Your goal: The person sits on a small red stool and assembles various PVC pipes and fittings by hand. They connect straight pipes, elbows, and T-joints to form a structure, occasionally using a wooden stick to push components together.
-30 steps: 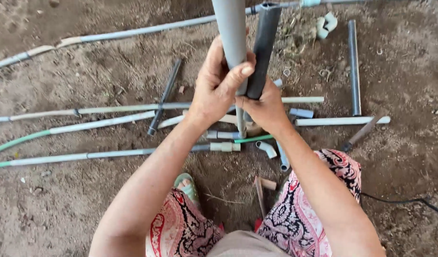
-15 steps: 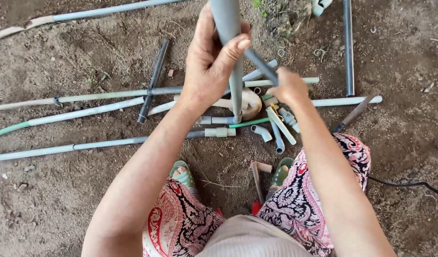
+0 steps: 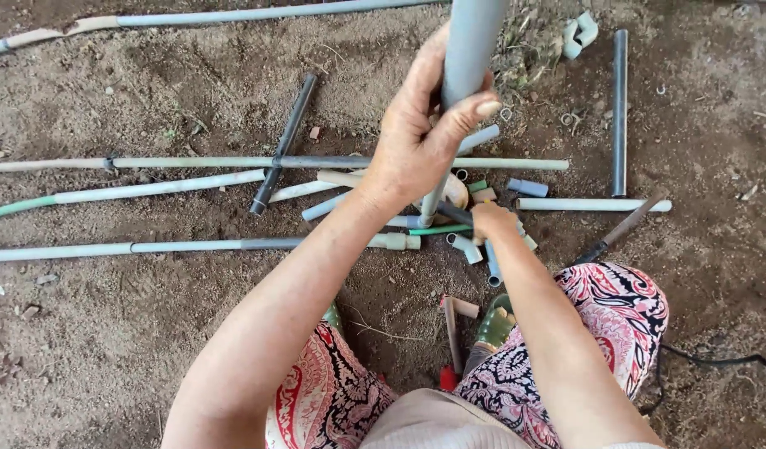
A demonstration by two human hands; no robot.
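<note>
With my left hand [image 3: 420, 141] clamped around the upright grey pipe [image 3: 466, 75], my right hand [image 3: 493, 221] has let go of the dark pipe and now closes on fittings [image 3: 466, 247] lying on the soil [image 3: 150, 333] below, so the fitting work moves to the pipe's foot.

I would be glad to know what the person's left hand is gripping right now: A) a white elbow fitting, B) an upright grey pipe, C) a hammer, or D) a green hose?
B: the left hand is wrapped around the upright grey pipe, whose lower end rests among the fittings on the ground.
</note>
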